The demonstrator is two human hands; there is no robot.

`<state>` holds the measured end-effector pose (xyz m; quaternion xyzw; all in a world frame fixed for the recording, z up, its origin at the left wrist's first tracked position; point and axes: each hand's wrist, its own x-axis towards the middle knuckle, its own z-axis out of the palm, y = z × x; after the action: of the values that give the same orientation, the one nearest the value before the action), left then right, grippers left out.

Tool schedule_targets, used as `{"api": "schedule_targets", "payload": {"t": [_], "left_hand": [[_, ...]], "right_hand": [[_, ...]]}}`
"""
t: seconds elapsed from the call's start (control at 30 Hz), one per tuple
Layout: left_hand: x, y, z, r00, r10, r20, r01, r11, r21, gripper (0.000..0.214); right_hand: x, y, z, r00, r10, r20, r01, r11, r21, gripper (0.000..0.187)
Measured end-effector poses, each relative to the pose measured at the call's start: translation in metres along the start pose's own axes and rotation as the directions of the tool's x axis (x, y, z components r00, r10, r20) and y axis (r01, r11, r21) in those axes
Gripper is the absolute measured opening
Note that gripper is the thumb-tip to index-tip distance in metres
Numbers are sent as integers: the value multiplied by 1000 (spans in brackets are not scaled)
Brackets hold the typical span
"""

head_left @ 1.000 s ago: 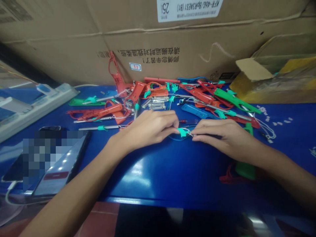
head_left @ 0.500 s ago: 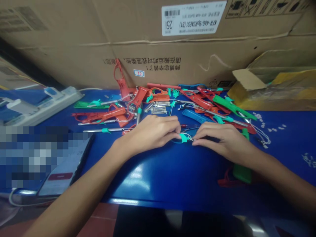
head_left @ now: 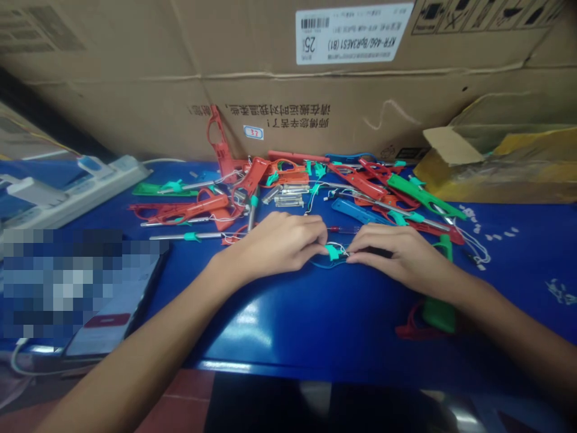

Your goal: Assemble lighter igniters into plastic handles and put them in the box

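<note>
My left hand [head_left: 288, 240] is closed, thumb and forefinger pinching the edge of a small teal plastic trigger piece [head_left: 333, 251]. White wires [head_left: 341, 245] curve from that piece to the fingertips of my right hand [head_left: 403, 255], which is pinched closed on their ends. Under the trigger piece lies a blue lighter handle shell [head_left: 324, 264], partly hidden by my fingers. A thin rod with a clear red part [head_left: 342, 229] lies just behind both hands. What sits inside each pinch is mostly covered.
Red handle shells [head_left: 189, 210], a green shell [head_left: 426, 195], metal tubes [head_left: 175, 237] and silvery cylinders [head_left: 288, 197] lie piled behind my hands. A cardboard box [head_left: 270, 90] stands at the back. A power strip [head_left: 90, 186] and a phone [head_left: 108, 319] are left; small white bits [head_left: 561, 291] lie right.
Both hands have shifted very slightly with the trigger piece, and more of the blue shell beneath shows. Their grips look the same. The whole view has moved a little.
</note>
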<state>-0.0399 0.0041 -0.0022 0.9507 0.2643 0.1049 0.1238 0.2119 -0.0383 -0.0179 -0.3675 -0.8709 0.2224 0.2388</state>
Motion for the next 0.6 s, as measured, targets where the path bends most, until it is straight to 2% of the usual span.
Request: {"api": "schedule_targets", "payload": {"t": [0.27, 0.6], "left_hand": [[1, -3, 3, 1000, -1, 20, 1, 1000, -20, 13], [2, -2, 5, 1000, -6, -4, 6, 1000, -22, 10]], "right_hand": [[1, 4, 3, 998, 67, 7, -67, 997, 26, 12], [-2, 4, -1, 996, 20, 81, -19, 1000, -19, 15]]}}
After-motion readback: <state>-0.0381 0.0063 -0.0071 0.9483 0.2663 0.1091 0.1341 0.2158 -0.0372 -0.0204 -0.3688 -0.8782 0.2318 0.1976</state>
